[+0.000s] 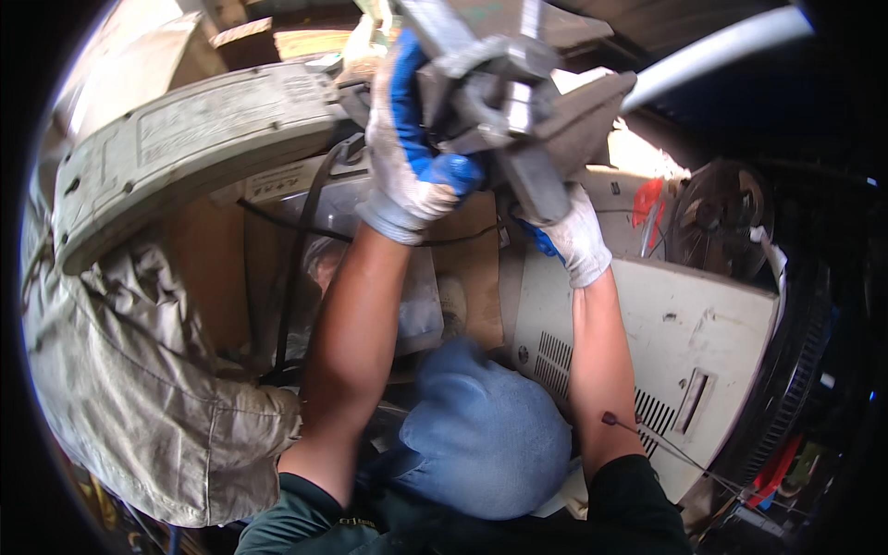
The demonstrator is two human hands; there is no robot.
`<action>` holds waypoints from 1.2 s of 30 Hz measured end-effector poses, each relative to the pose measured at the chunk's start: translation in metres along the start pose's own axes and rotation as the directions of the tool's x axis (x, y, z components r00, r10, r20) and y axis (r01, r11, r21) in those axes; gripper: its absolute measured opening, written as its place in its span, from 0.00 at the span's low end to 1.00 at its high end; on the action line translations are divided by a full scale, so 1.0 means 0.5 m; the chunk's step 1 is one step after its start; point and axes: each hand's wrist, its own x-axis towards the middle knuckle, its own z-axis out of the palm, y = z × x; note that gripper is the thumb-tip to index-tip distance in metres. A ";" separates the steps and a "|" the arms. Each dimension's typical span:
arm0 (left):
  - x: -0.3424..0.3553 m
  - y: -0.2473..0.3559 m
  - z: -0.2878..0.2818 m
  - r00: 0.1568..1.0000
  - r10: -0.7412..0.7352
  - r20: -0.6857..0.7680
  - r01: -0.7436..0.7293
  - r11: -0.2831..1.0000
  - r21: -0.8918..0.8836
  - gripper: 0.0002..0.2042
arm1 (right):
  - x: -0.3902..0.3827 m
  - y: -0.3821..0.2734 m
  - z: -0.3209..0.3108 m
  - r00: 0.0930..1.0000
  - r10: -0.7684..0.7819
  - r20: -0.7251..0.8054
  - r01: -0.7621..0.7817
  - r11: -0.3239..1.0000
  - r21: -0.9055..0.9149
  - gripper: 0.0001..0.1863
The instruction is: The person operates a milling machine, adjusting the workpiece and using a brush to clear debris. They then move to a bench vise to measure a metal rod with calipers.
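Observation:
At the top centre is a grey metal assembly [495, 97] with square bars, a block and a bright rod, slightly blurred. My left hand [412, 157], in a white glove with blue coating, grips its left side with the thumb curled at the lower edge. My right hand [569, 236], gloved alike, is closed round the lower bar, its fingertips mostly hidden behind it. A pale curved tube [717, 48] runs off behind the assembly to the upper right.
A long pale machine housing [199, 148] with cables is at upper left, above beige cloth [162, 388]. A vented grey metal case [684, 351] and a black fan [717, 217] are at right. Cardboard [208, 291] lies behind my arms; my blue-clad knee [490, 435] is below.

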 end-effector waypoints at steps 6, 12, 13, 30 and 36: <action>0.005 -0.004 0.008 0.998 -0.009 -0.067 -0.002 0.987 -0.159 0.34 | -0.012 0.000 -0.014 0.871 0.344 0.351 -0.487 0.507 0.712 0.07; -0.015 -0.006 0.016 0.996 0.080 -0.044 -0.078 0.996 0.041 0.37 | -0.043 -0.015 -0.020 0.809 0.456 0.371 -0.539 0.323 0.778 0.12; -0.018 -0.010 0.016 0.996 0.080 -0.031 -0.078 0.996 0.041 0.37 | -0.059 -0.032 -0.017 0.815 0.517 0.260 -0.489 0.373 0.789 0.13; -0.028 -0.026 -0.030 0.974 0.174 0.142 -0.189 0.977 0.098 0.38 | -0.024 0.017 0.557 0.675 0.593 0.439 -0.705 0.695 0.144 0.15; -0.011 -0.022 -0.023 0.962 0.206 0.179 -0.226 0.969 0.100 0.39 | -0.048 0.012 0.579 0.688 0.589 0.424 -0.672 0.737 0.067 0.15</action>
